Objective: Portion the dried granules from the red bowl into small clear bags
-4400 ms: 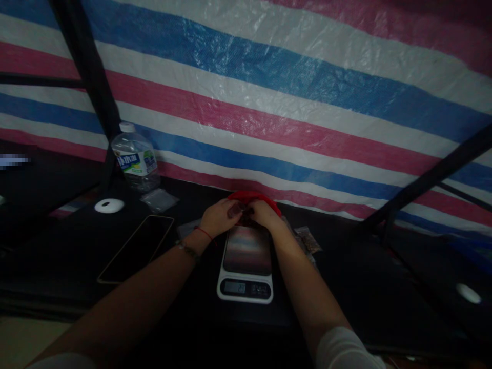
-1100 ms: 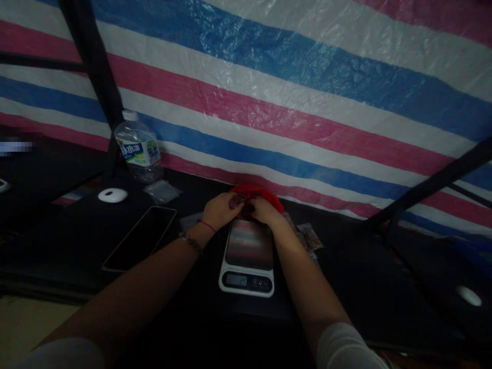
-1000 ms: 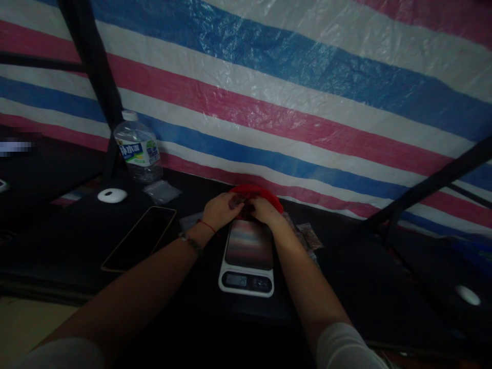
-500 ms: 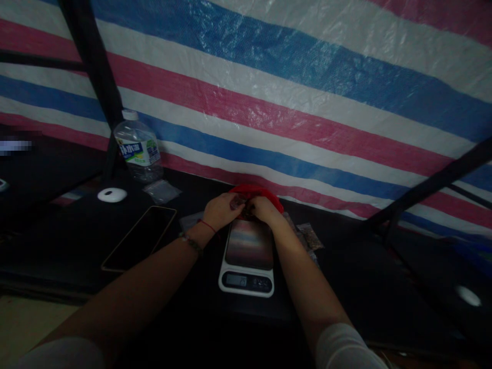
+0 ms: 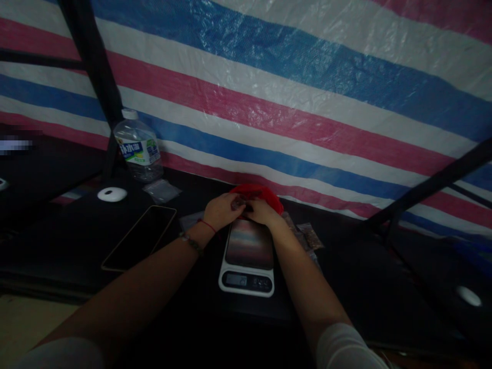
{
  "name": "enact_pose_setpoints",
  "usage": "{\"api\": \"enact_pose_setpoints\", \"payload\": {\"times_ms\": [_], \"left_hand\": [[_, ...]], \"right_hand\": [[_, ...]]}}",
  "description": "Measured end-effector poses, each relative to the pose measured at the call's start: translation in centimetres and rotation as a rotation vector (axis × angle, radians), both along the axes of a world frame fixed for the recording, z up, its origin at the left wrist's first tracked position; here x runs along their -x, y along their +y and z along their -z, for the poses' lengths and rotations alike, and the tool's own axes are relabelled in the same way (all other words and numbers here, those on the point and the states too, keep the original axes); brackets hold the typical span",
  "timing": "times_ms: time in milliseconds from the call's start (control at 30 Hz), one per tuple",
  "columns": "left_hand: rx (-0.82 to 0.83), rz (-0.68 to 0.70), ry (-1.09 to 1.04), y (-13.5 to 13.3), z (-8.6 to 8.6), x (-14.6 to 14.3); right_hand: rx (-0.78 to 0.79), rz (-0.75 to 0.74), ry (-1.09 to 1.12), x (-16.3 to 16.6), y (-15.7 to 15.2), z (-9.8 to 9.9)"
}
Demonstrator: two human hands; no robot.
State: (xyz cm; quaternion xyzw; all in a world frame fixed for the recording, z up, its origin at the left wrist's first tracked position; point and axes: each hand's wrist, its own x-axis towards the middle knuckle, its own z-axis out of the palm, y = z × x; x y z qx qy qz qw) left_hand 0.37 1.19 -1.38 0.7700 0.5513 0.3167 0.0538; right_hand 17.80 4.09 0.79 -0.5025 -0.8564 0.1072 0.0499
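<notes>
Beyond the plate of a white digital kitchen scale (image 5: 246, 292), both hands meet at a red bag (image 5: 265, 192). My left hand (image 5: 221, 211) is closed on a small clear plastic bag (image 5: 237, 203), held against the red one. Close beside it, my right hand (image 5: 261, 211) curls its fingers at the mouth of the red bag; what they pinch, if anything, is hidden. Nothing sits on the part of the scale plate I can see, and its display is lit. Small filled bags (image 5: 310, 236) lie right of my right wrist.
A dark phone (image 5: 140, 238) lies to the left. Behind it are a white oval object (image 5: 111, 194), a flat clear bag (image 5: 161, 190) and a large clear bottle (image 5: 140, 148). A striped plastic sheet (image 5: 269, 102) hangs behind the black table (image 5: 353, 277).
My right hand's fingers have shifted slightly left, nearer the left hand's small bag. My left hand stays in place.
</notes>
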Motion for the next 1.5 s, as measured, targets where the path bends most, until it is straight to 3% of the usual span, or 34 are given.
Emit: {"api": "enact_pose_setpoints", "payload": {"times_ms": [567,767,933,1233,1500], "left_hand": [[0.051,-0.01,-0.003,-0.5,-0.8,-0.2],[0.052,-0.01,-0.002,-0.5,-0.8,-0.1],[0.053,0.009,0.033,-0.5,-0.8,-0.1],[0.071,0.07,0.141,-0.2,-0.4,-0.1],[0.1,0.065,0.146,-0.1,-0.3,-0.3]], "right_hand": [[0.057,-0.015,-0.154,-0.2,0.1,-1.1],[0.02,-0.021,-0.142,-0.6,0.7,-0.6],[-0.058,-0.049,-0.004,-1.4,1.3,-0.5],[-0.135,-0.033,0.289,-1.1,0.8,-2.1],[-0.029,-0.143,0.35,0.0,-0.4,-2.7]]}}
